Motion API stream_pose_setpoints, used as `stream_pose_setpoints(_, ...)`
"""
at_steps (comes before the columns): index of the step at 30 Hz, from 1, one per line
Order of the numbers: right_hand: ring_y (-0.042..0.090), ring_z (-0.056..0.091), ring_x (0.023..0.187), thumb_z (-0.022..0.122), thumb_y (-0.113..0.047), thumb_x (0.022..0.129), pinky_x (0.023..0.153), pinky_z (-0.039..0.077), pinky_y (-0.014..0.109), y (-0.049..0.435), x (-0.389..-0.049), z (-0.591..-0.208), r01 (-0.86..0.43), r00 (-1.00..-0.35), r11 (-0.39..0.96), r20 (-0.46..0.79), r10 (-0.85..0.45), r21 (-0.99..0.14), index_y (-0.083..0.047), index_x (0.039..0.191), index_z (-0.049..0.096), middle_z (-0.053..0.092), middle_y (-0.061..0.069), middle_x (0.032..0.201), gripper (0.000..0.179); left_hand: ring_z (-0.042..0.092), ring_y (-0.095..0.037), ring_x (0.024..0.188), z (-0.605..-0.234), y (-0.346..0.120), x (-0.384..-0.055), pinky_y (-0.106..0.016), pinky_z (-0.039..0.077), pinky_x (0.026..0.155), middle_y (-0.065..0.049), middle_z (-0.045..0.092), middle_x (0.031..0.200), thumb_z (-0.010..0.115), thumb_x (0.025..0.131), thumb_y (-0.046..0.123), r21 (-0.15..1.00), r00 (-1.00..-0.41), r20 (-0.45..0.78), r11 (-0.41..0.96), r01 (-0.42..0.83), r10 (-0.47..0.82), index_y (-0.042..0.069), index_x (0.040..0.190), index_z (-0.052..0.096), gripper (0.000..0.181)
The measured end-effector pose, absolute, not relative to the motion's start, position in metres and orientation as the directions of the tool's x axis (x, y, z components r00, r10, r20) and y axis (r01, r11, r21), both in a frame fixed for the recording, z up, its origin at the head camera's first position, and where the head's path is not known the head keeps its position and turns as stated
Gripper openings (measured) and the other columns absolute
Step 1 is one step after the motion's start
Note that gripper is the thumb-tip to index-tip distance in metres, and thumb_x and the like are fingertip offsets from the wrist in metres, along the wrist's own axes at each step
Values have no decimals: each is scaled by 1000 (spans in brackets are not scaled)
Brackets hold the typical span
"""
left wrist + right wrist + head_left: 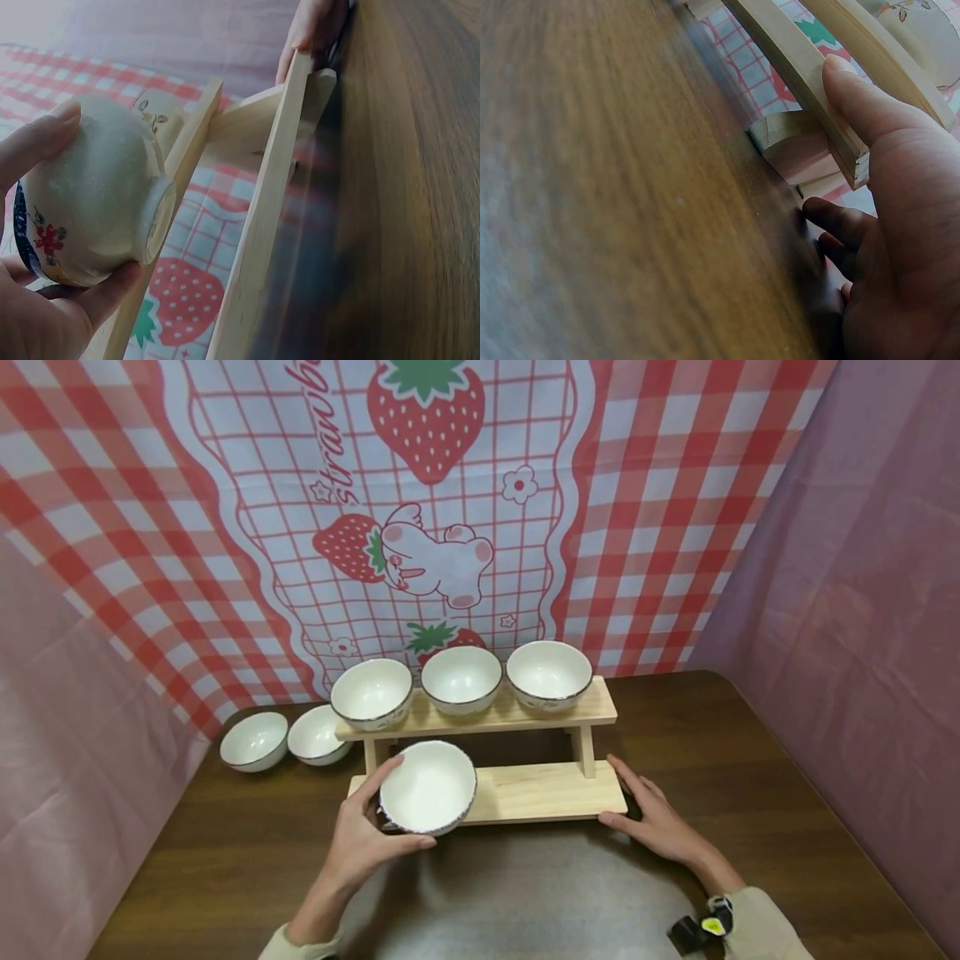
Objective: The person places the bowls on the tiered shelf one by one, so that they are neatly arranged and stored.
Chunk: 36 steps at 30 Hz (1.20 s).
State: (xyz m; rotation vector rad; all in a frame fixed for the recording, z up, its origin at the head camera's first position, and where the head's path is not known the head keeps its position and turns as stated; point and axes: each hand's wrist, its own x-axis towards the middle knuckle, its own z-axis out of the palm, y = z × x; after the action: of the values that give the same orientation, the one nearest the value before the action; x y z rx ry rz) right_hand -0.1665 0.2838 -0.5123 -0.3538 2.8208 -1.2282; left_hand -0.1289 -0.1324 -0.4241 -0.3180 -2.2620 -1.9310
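Observation:
My left hand [360, 839] grips a white bowl [429, 787] by its side, the thumb near the front and the fingers around the back of the rim. Small red flowers and a dark blue rim band show on this bowl in the left wrist view. It is held in front of the left part of a two-tier wooden stand [547, 792]. At the lower board's right end, my right hand [660, 822] holds the stand, its thumb [855, 94] against the front edge and its fingers around the end.
Three white bowls, left [372, 692], middle [461, 678] and right [549, 672], stand on the stand's upper board. Two more bowls, one outer [255, 742] and one inner [317, 735], sit on the brown table [750, 777] to the left. Behind hangs a strawberry-print cloth [637, 510].

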Motion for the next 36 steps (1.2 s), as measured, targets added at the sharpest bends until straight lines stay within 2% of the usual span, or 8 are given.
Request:
stream_pose_setpoints(11,52,29,138,73,-38,90,99,30,77,284,-166,-512,-190,-973,665,50,-224,-722,-20,161,19,37,26,158,91,60,-4,111,-422,-111,-134,-16,53,91,-27,51,144,93,53,-8,961,-968,226,139,240,110,0,145,48,102)
stream_pose_setpoints(18,53,29,138,73,-38,90,99,30,77,284,-166,-510,-192,-972,665,48,-229,-721,-19,161,19,36,26,158,91,59,-30,119,-420,-94,-137,-19,54,89,-25,50,146,95,55,-3,971,-970,200,102,215,142,4,146,48,103)
stream_pose_setpoints(21,53,29,138,73,-38,90,99,30,78,283,-166,-510,-193,-972,664,49,-229,-722,-19,161,19,36,26,158,91,58,-35,120,-420,-87,-138,-20,54,89,-25,51,146,96,55,0,971,-970,193,116,210,145,6,146,49,103)
stream_pose_setpoints(28,53,29,138,73,-38,90,99,30,78,284,-167,-511,-189,-973,663,45,-227,-724,-19,161,19,36,26,158,91,61,-33,116,-421,-65,-141,-20,52,88,-22,55,143,97,53,3,961,-970,199,166,221,139,8,144,52,101)
stream_pose_setpoints(36,53,28,138,73,-38,90,99,29,79,284,-166,-511,-190,-972,658,44,-232,-729,-19,161,19,34,26,159,91,61,-32,116,-428,-42,-143,-20,52,90,-20,57,141,97,52,1,963,-970,199,156,220,139,8,142,54,100)
